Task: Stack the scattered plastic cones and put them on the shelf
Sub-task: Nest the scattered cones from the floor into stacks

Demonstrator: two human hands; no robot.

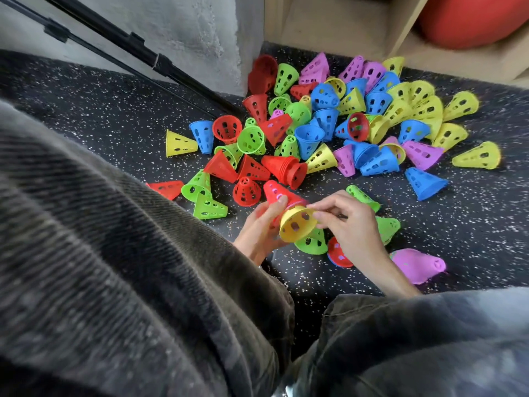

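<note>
Several perforated plastic cones in red, green, blue, yellow and purple lie scattered in a pile [337, 121] on the dark speckled floor. My left hand [262, 227] grips a short stack with a red cone [274, 191] on the outside and a yellow cone [297, 226] at its open end facing me. My right hand [347, 220] pinches the yellow cone's rim from the right. A stack of red cones [286, 167] lies on its side just beyond my hands. The wooden shelf [343, 21] stands at the top right.
A black tripod leg [137, 50] slants along the grey wall at the upper left. A red ball [472, 18] sits in the shelf. Green, red and purple cones [418, 265] lie close under my right hand. My knees in dark trousers fill the foreground.
</note>
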